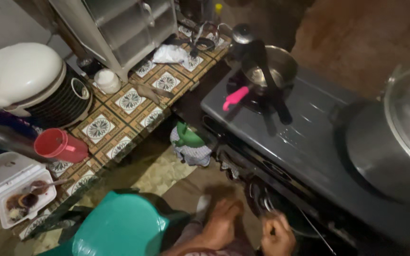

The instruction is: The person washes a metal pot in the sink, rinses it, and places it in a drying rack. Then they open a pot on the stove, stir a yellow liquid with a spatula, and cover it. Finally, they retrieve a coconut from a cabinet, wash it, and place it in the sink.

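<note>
Right hand (277,237): fingers closed on black stove knob (262,205). Small steel saucepan (274,66) sits on grey gas stove (304,137). Left hand unseen.

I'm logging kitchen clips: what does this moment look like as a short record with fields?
setting: dim kitchen, patterned tiled counter beside a dark gas stove
right hand: right hand at the stove's front knob, grip unclear
left hand: not in view
on stove: small pot with pink-handled utensil; large lidded pot
on counter: rice cooker, red cup, open food box
below: foot, teal plastic chair
</note>
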